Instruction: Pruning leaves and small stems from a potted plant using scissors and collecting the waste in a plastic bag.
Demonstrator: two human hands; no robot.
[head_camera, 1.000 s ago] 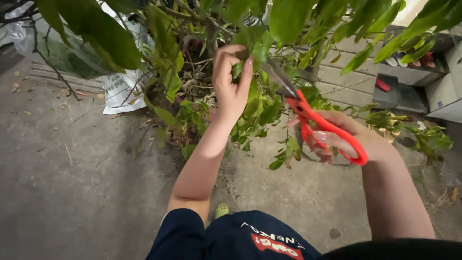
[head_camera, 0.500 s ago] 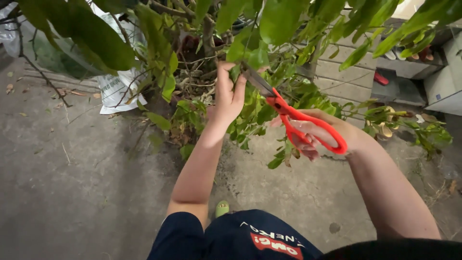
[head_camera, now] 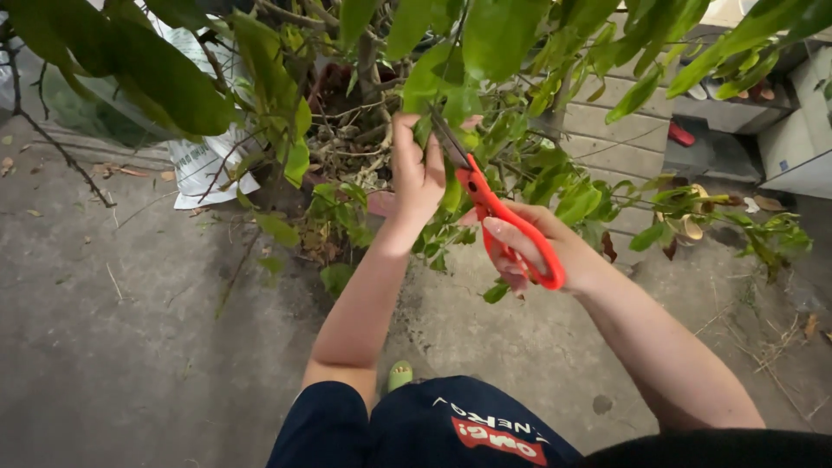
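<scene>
A leafy green plant (head_camera: pixel 347 104) fills the top of the view, its branches spreading over a concrete floor. My left hand (head_camera: pixel 418 169) reaches up into it and pinches a leafy twig (head_camera: pixel 426 121) between thumb and fingers. My right hand (head_camera: pixel 530 245) grips red-handled scissors (head_camera: pixel 494 212), fingers through the loops. The grey blades (head_camera: pixel 449 139) point up and left, right beside my left hand's fingertips at the twig. Whether the blades are around the stem is hidden by leaves.
A white plastic bag (head_camera: pixel 204 165) lies at the plant's base on the left. A block wall (head_camera: pixel 615 130) and a white box (head_camera: pixel 802 143) stand at the right. Dry leaves and twigs litter the concrete (head_camera: pixel 113 347). My dark clothing (head_camera: pixel 433 425) shows below.
My right hand has moved left and up with the scissors, bringing the blades close to my left hand. My left hand has stayed on the twig, shifting slightly lower.
</scene>
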